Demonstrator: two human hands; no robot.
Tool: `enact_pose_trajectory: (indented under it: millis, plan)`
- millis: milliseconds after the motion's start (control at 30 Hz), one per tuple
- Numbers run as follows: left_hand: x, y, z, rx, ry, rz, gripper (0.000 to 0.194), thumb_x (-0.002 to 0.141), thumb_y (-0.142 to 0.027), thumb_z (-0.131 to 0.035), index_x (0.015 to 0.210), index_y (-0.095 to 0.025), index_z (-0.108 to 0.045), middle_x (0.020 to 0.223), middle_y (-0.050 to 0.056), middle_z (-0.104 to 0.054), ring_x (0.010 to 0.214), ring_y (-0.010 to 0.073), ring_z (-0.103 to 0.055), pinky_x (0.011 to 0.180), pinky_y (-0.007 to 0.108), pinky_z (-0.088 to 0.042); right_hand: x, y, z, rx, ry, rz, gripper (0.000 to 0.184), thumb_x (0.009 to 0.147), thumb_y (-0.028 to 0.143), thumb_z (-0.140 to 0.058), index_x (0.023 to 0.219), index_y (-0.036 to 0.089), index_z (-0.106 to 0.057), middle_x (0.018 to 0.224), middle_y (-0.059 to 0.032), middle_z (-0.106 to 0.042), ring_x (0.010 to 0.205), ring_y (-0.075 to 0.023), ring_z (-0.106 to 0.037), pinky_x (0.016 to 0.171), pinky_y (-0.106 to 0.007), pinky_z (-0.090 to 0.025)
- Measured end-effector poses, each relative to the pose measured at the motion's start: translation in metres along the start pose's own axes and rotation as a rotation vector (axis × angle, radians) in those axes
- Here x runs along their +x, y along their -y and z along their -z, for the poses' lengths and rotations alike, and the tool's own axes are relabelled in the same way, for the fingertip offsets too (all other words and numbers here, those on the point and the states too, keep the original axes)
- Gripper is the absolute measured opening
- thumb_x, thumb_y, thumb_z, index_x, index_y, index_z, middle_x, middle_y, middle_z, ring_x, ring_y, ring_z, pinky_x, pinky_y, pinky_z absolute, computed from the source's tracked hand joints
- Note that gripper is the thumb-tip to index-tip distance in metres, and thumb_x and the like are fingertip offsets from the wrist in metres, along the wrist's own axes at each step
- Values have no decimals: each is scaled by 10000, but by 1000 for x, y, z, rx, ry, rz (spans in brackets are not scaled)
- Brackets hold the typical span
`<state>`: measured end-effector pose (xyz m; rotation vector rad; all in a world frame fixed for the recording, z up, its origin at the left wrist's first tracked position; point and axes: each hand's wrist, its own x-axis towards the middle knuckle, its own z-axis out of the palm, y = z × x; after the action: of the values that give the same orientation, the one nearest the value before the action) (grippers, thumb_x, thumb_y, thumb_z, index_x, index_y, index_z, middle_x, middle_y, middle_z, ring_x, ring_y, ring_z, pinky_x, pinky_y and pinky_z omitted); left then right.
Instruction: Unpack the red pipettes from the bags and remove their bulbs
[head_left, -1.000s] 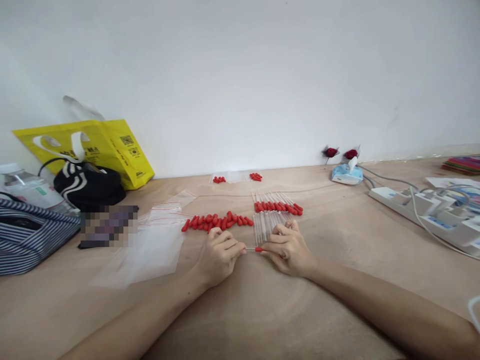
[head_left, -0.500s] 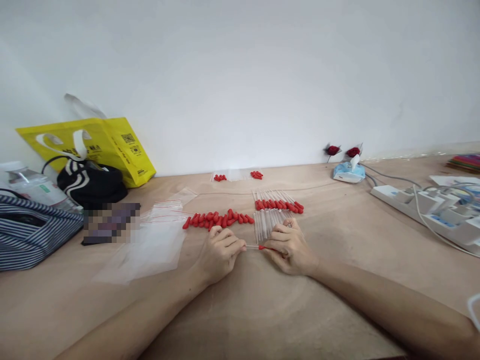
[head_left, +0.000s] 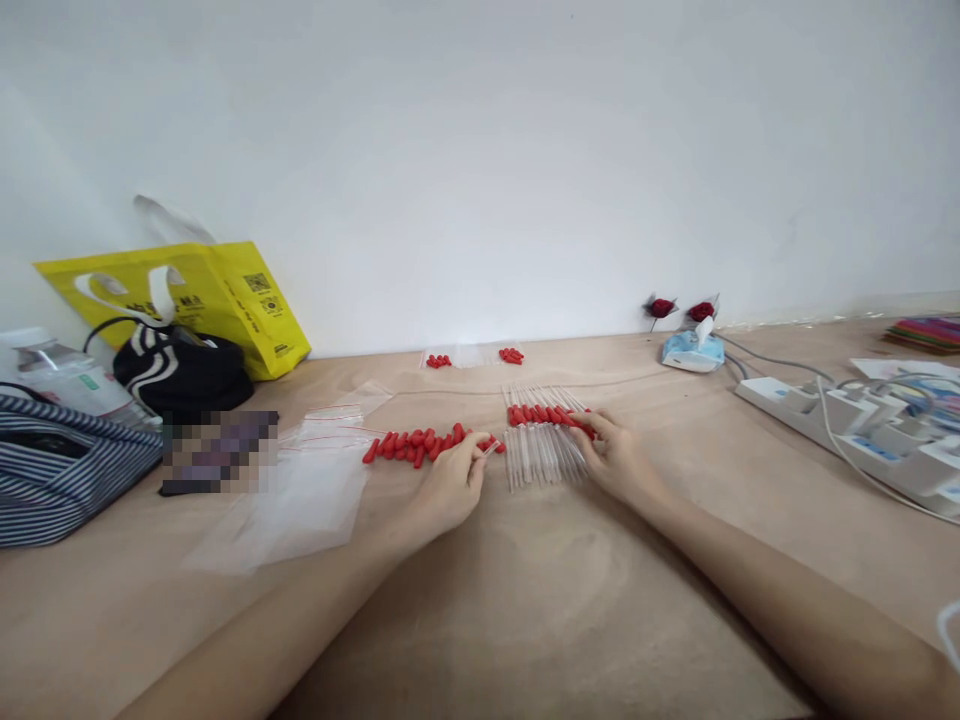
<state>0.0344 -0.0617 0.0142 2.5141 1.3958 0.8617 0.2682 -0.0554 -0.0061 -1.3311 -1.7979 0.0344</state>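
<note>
A row of loose red rubber caps [head_left: 420, 444] lies on the wooden table [head_left: 525, 580]. To its right lies a bunch of clear thin tubes [head_left: 541, 452], several with red caps [head_left: 541, 414] on their far ends. My left hand [head_left: 454, 483] is at the right end of the loose caps, fingers pinched on one red cap. My right hand [head_left: 616, 455] rests at the right edge of the capped tubes, fingertips closed on the outermost one.
Clear zip bags [head_left: 300, 490] lie left of the caps. Further left are a black item [head_left: 217, 450], a striped bag [head_left: 64, 470], a black-and-white bag [head_left: 180, 372] and a yellow bag [head_left: 202, 290]. A power strip [head_left: 862, 425] with cables and a tissue pack [head_left: 694, 350] are at the right.
Both hands were together near me, pushing a red cap onto one tube. Now they have parted and moved away from me: right to the capped tubes, left to the loose caps.
</note>
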Motion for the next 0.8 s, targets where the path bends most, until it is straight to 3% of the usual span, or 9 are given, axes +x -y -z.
enact_pose_trajectory:
  millis: [200,333,433,600,800]
  plan:
    - [43,-15,-4,135,103,158,253,754,-172,-472,1003,-160,-513,711,34,-648,670,186,-606,604,275,-425,10,-22,13,-4,175,-282,147,713,255,-488,783,155,-569,679,-25,-610,585,-124,-542,532,-218,-394]
    - [62,-19,-16,181,150,206,182,703,-176,-527,877,-145,-569,700,58,-644,678,203,-604,596,275,-411,12,-23,14,-26,225,-279,140,720,300,-504,686,172,-551,648,-22,-610,572,-131,-549,529,-225,-394]
    - [68,-19,-23,196,165,232,175,688,-169,-535,855,-139,-580,708,69,-642,686,205,-603,595,273,-410,14,-24,14,-42,188,-270,196,756,323,-468,673,173,-563,645,-25,-615,569,-133,-547,538,-231,-385]
    - [72,-19,-28,215,167,232,135,694,-175,-529,811,-147,-589,691,72,-637,697,215,-603,588,275,-409,21,-32,8,-171,112,-228,242,742,381,-502,740,166,-614,716,-39,-616,647,-150,-553,586,-241,-374]
    - [69,-16,-27,199,97,170,108,727,-161,-495,790,-157,-583,680,52,-634,658,189,-596,571,261,-407,26,-33,-3,-334,172,-221,318,756,447,-481,795,190,-664,748,-65,-611,719,-186,-553,631,-272,-356]
